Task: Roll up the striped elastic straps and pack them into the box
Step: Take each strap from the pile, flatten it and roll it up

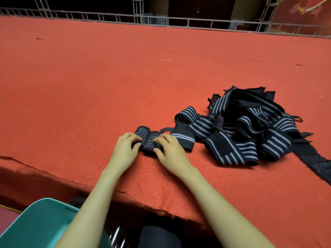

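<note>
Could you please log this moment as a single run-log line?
left hand grips left roll | right hand grips right roll | loose straps piled at right | box below table edge

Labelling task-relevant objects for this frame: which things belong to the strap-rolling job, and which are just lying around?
Job:
- left hand and right hand, gripping the rolled straps
- loose strap pile
- teal box

Lying about:
- red table cover
- metal railing
- white thread scrap
</note>
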A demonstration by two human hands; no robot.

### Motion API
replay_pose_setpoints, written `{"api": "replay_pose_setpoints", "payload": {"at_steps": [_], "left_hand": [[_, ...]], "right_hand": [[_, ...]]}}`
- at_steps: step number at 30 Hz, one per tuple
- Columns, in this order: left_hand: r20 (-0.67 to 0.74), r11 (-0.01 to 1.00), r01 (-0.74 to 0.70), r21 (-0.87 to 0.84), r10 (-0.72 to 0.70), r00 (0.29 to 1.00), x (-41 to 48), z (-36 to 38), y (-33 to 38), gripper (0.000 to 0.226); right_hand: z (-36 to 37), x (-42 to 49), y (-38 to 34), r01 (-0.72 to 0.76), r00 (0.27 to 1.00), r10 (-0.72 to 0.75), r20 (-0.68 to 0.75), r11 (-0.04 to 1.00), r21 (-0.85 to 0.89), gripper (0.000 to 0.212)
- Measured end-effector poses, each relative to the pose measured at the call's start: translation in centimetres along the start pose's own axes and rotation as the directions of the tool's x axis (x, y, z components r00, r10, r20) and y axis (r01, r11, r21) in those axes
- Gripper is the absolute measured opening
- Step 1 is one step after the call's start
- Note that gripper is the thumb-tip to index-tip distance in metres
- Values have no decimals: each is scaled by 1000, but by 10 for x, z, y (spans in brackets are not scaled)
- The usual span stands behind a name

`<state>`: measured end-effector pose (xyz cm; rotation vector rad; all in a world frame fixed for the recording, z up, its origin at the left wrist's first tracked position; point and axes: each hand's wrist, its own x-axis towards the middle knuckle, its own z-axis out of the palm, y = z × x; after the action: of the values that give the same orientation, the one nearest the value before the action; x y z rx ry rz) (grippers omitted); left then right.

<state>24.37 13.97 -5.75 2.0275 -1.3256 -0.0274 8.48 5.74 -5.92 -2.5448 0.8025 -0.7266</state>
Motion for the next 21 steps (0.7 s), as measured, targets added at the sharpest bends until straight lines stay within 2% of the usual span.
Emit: {"api": "replay_pose_setpoints", "payload": {"at_steps": [4,7,10,17,21], "left_hand": [[94,999,17,50,-21,995,-2,-4,1,26],[-8,999,-19,45,19,1000,-8,-3,23,27],[-72,993,-112,-28,110,991,-14,8,57,24],[98,934,-299,-196,322,942,-19,58,140,21],[136,908,-351,-230,387,912,-19,87,184,26]], "right_hand": [[-3,-1,0,25,995,-24,94,1000,-8,34],[-20,-5,6,50,995,-52,88,998,28,34],[-48,-19,21,63,998,-63,23,998,-6,33],[-116,-74,80,-49,986,33,-166,994,-95,24],[-152,-107,116,-197,949,156,-274,972,-131,26]]}}
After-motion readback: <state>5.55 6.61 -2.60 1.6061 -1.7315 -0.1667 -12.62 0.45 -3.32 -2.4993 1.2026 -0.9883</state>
